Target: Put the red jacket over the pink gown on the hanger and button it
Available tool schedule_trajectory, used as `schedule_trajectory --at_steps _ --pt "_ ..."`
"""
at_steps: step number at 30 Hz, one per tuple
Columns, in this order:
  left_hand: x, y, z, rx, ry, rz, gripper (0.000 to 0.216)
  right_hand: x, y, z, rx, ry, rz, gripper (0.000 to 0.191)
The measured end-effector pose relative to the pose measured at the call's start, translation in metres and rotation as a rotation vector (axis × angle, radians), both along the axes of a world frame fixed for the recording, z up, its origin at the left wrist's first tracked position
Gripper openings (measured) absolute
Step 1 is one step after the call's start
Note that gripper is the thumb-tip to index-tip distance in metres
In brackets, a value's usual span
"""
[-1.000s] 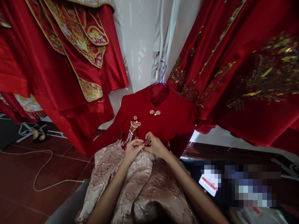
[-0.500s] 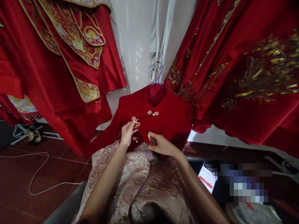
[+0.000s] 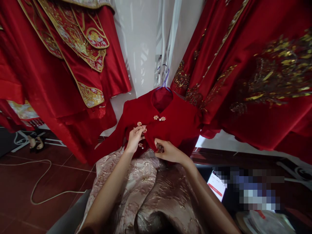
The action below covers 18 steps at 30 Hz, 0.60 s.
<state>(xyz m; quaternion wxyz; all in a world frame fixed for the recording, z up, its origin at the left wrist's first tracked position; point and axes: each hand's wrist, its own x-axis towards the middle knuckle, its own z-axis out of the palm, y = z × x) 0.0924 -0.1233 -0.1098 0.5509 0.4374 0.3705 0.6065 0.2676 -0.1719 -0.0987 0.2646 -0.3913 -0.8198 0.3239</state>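
Note:
A dark red velvet jacket (image 3: pixel 177 125) hangs on a hanger (image 3: pixel 165 78) in front of me, over a pale pink brocade skirt (image 3: pixel 146 188). Pearl clasps (image 3: pixel 159 118) close its collar. My left hand (image 3: pixel 135 138) pinches the tasselled pearl ornament (image 3: pixel 140 125) on the jacket's chest. My right hand (image 3: pixel 168 151) is closed on the jacket's front edge, just below and to the right, fingers curled around a small clasp.
Red robes with gold embroidery hang at the left (image 3: pixel 60 65) and at the right (image 3: pixel 248 71). A white wall (image 3: pixel 143 48) lies behind. A white cable (image 3: pixel 41 182) loops over the dark red tiled floor. Sandals (image 3: pixel 32 141) stand at the far left.
My left hand rose from the lower clasp beside my right hand to the tasselled ornament higher on the chest. My right hand stayed on the jacket's front edge.

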Motion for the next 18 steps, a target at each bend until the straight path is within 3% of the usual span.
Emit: schedule_trajectory --at_steps 3,7,11,15,18 --pt "0.011 0.006 0.011 0.155 0.16 -0.046 0.027 0.005 -0.001 0.001 -0.033 -0.052 0.042 0.018" --pt "0.027 0.018 0.03 0.516 0.449 -0.009 0.022 0.012 -0.002 0.003 -0.068 -0.071 0.078 0.018" --pt "0.032 0.023 0.049 0.815 0.932 0.158 0.024 0.017 -0.004 0.006 -0.1 -0.071 0.064 0.017" --pt "0.032 0.024 0.064 0.956 1.297 0.302 0.021 0.019 -0.005 0.009 -0.105 -0.081 0.058 0.018" --pt "0.033 0.027 0.07 1.006 1.455 0.317 0.02 0.023 -0.005 0.01 -0.117 -0.085 0.065 0.018"
